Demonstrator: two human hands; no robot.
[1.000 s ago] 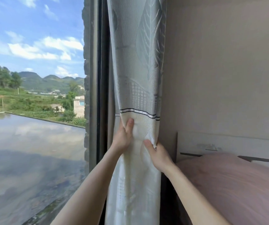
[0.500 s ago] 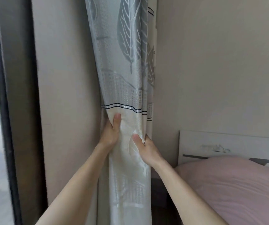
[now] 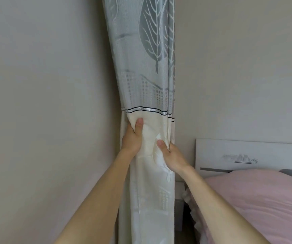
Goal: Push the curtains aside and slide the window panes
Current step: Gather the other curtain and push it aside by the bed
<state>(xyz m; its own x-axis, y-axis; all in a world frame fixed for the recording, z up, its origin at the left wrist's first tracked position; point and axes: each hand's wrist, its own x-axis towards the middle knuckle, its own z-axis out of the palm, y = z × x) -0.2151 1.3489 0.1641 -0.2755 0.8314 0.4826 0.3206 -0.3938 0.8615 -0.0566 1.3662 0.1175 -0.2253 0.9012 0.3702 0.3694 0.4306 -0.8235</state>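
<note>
Curtain (image 3: 148, 88) woven, bunched, both hands (image 3: 132, 138) gripping

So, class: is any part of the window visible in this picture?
No: only walls, the bunched curtain gripped by both hands, left and right, and a bed show.

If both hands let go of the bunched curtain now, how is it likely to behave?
The curtain is probably floppy: it creases where the left hand and right hand pinch it. It hangs in long vertical folds, so it would likely fall straight and spread a little. It looks light, so a push should shift it easily.
</note>
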